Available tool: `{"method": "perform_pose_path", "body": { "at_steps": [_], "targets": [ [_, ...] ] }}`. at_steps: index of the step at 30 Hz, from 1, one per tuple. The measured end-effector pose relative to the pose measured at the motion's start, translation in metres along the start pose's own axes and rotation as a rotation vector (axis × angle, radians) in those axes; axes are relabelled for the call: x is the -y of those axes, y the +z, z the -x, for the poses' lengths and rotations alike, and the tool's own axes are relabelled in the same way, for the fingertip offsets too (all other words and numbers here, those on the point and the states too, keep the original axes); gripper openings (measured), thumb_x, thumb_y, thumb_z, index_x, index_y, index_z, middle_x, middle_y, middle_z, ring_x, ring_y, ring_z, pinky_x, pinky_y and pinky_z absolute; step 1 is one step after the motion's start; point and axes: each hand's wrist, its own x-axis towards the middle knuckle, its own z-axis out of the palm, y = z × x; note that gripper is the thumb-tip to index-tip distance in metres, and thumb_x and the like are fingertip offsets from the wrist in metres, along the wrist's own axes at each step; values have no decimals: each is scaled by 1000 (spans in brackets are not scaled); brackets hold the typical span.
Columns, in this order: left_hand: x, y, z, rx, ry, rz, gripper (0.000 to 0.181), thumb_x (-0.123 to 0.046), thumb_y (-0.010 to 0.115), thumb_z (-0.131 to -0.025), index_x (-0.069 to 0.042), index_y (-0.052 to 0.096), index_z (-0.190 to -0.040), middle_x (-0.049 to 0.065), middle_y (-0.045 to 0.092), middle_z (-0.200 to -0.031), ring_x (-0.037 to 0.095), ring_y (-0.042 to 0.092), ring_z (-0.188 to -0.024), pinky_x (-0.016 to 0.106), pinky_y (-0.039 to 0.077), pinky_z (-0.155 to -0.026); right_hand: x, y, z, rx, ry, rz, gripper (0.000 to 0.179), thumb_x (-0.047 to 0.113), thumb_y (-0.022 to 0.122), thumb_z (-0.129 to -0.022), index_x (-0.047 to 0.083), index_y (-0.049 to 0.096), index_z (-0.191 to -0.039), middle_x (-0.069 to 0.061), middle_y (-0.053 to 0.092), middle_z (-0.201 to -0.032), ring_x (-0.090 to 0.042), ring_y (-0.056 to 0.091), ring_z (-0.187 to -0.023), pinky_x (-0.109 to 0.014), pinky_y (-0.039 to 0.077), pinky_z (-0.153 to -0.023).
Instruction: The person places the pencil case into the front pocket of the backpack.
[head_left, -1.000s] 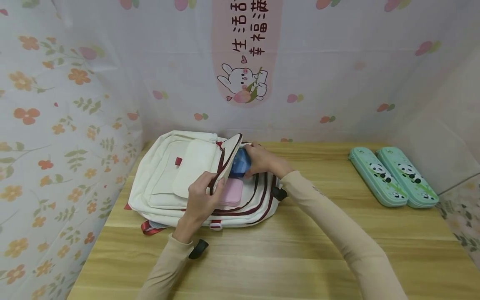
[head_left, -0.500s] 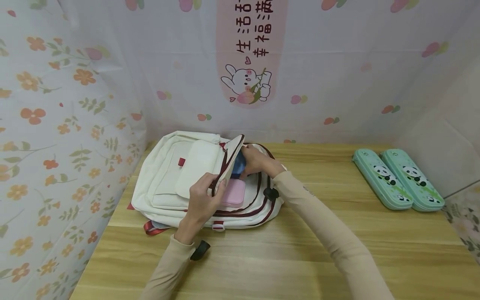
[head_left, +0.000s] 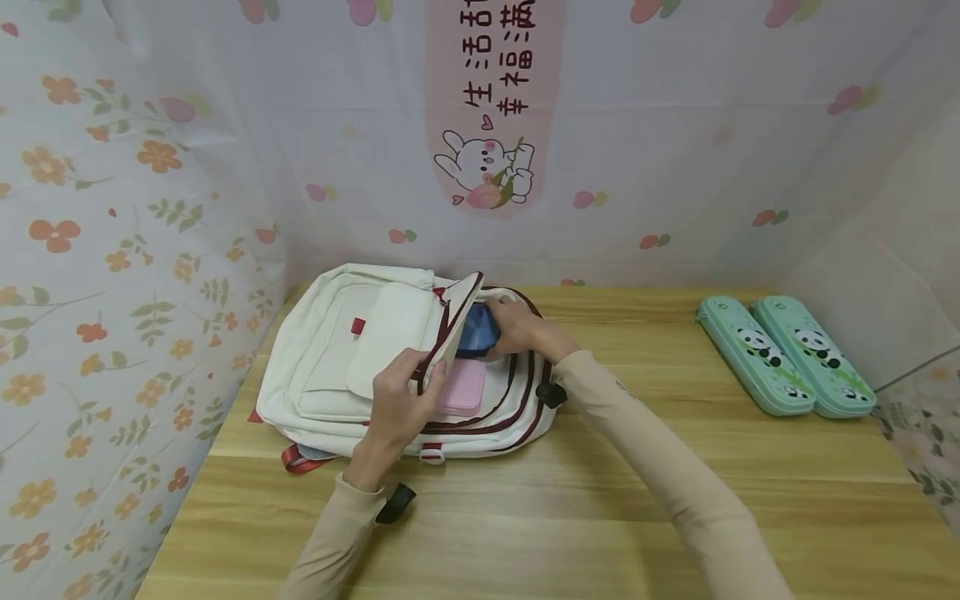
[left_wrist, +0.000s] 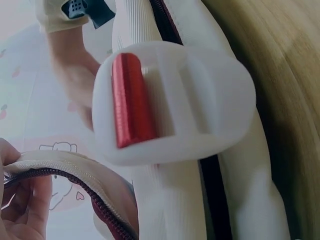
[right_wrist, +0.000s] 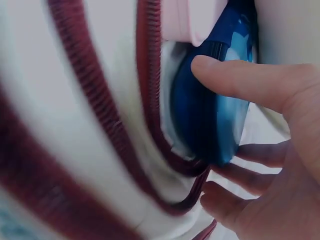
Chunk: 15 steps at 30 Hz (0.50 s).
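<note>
A white backpack [head_left: 322,350] with dark red zips lies on the table, its main opening facing right. My left hand [head_left: 400,400] pinches the edge of the flap [head_left: 459,315] and lifts it. In the left wrist view, fingers curl round the zipped edge [left_wrist: 75,172]. Inside the opening is a blue zippered case [head_left: 477,331], partly hidden by the flap. My right hand [head_left: 517,327] holds its right end. The right wrist view has the thumb on the blue case [right_wrist: 205,115] and fingertips at its lower end. A pink box [head_left: 462,387] lies in the opening in front of it.
Two mint-green panda pencil cases [head_left: 753,354] lie side by side at the right of the wooden table [head_left: 637,517]. A patterned cloth wall [head_left: 637,167] stands behind the backpack. A white buckle [left_wrist: 175,105] hangs on the bag's near side.
My right hand went a little deeper into the opening with the blue case, then came slightly back, showing more of the case. My left hand keeps the flap raised.
</note>
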Motion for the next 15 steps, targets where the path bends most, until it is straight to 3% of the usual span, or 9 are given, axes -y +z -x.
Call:
{"method": "perform_pose_path", "body": {
  "at_steps": [7, 15],
  "targets": [
    [-1, 3, 2, 8, -2, 19, 6, 0, 72, -85, 2, 69, -89, 10, 66, -77, 17, 62, -66, 24, 52, -60, -23, 2, 20, -67, -50, -75, 90, 26, 81, -83, -12, 34, -149, -32, 42, -151, -45, 37, -143, -54, 34, -117],
    [-3, 4, 2, -1, 4, 33, 5, 0, 72, -84, 1, 67, -84, 8, 64, -74, 16, 59, -63, 22, 48, -57, -38, -4, 47, -193, -76, -178, 80, 23, 75, -88, -17, 38, -145, -37, 46, -145, -49, 44, -138, -57, 37, -115]
  ]
}}
